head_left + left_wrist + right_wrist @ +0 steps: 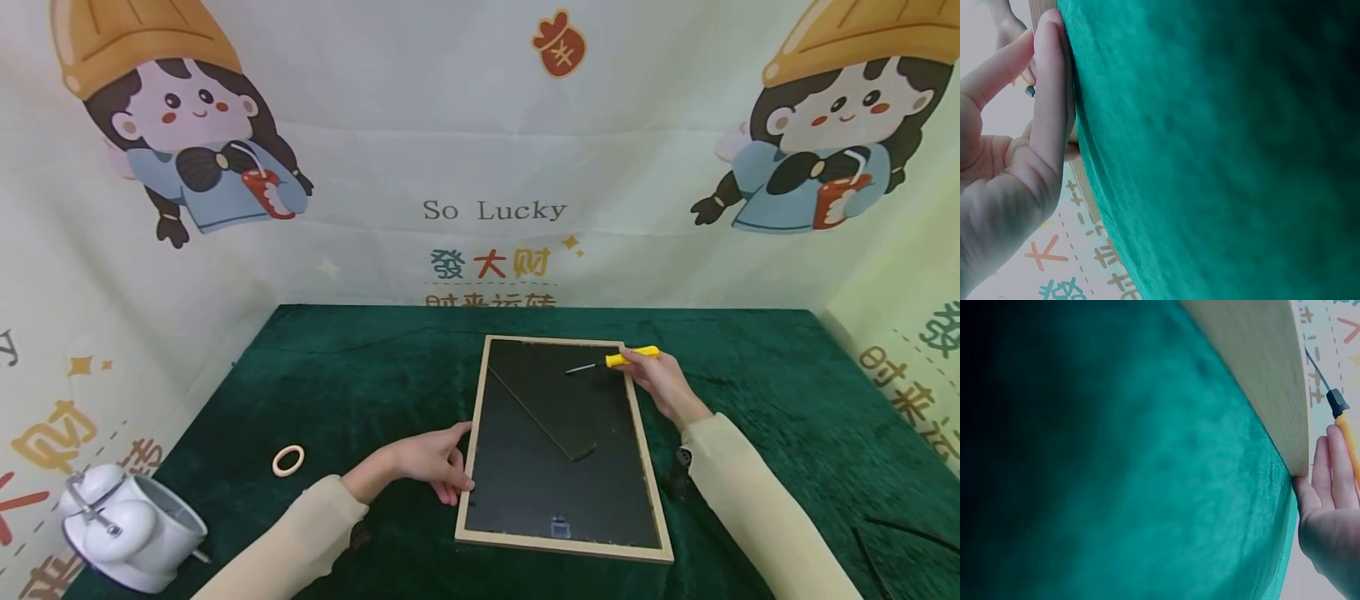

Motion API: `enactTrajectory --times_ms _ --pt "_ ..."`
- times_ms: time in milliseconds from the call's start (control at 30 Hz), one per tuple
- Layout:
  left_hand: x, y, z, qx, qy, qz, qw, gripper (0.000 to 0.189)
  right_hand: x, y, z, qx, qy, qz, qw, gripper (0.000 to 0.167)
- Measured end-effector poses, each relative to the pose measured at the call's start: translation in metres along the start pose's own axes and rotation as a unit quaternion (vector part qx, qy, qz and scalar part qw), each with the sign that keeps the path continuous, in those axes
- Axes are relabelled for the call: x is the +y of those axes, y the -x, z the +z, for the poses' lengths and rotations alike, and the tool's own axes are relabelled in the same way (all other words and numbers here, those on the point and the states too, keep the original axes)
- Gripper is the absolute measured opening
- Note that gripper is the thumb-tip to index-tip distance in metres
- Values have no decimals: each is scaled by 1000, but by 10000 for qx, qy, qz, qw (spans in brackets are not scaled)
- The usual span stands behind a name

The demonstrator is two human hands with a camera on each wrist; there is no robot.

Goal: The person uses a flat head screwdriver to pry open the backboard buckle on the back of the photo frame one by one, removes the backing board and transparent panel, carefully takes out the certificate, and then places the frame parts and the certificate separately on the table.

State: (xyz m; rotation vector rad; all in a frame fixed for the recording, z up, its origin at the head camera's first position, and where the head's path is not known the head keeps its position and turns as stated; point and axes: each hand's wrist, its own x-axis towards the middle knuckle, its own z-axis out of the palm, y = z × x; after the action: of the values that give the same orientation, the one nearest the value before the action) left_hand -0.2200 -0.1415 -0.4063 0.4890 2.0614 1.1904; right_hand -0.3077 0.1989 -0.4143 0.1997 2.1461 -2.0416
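Note:
A black board in a light wooden frame (570, 552) lies on the green cloth between both hands. Along its dark face runs a thin diagonal line (528, 410), and a small clear piece (560, 527) sits near the bottom edge. My left hand (431, 458) pinches the frame's left side, thumb above and fingers lower down; the left wrist view shows the fingertips against the wooden edge. In my right hand (663, 383) is a screwdriver with a yellow handle (632, 357), its thin shaft pointing left over the board's upper right. That hand also touches the frame's right edge (1294, 444).
A white twin-bell alarm clock (135, 525) leans at the lower left. A pale ring (288, 461) lies on the cloth left of my left arm. Thin black strips (870, 558) are at the lower right. A printed fabric backdrop (480, 150) stands behind the table.

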Motion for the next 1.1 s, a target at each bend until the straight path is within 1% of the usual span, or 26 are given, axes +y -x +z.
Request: enactTrajectory --times_ms 100,300,367,467,567,633,700,767,833,900,967,1033,1100 --pt "1 -3 3 10 -54 64 10000 85 0 -3 -1 12 46 26 10000 50" --pt "2 -7 4 67 -174 99 9998 83 -1 -5 -7 -152 48 14 9999 50" --pt "3 -8 2 85 -239 83 9996 78 -1 -4 -9 -236 57 -15 9997 51" --pt "5 -12 -4 176 -335 53 9993 67 -4 -2 -10 -304 90 -58 9995 52" --pt "6 -17 -12 336 -443 -17 9985 57 -8 2 -8 -187 228 -207 9994 54" --pt "7 -22 -17 468 -519 -85 9975 56 -7 4 -5 -47 366 -389 9986 56" --pt "9 -27 -22 633 -586 -155 9961 60 -6 7 -1 6 451 -662 9968 57" --pt "10 -33 -27 813 -627 -220 9945 66 -4 15 5 -67 467 -921 9946 58" --pt "11 -40 -31 961 -640 -306 9928 72 -2 28 14 -238 414 -1121 9926 56" --pt "10 -46 -34 1049 -616 -415 9917 78 -3 46 24 -493 333 -1156 9915 54" --pt "8 -51 -36 1052 -593 -519 9913 83 2 64 33 -663 269 -1067 9917 51" --pt "7 -55 -37 1011 -562 -588 9915 86 6 80 40 -843 214 -864 9925 47" --pt "8 -59 -38 971 -516 -644 9918 88 11 94 45 -875 168 -629 9940 45"
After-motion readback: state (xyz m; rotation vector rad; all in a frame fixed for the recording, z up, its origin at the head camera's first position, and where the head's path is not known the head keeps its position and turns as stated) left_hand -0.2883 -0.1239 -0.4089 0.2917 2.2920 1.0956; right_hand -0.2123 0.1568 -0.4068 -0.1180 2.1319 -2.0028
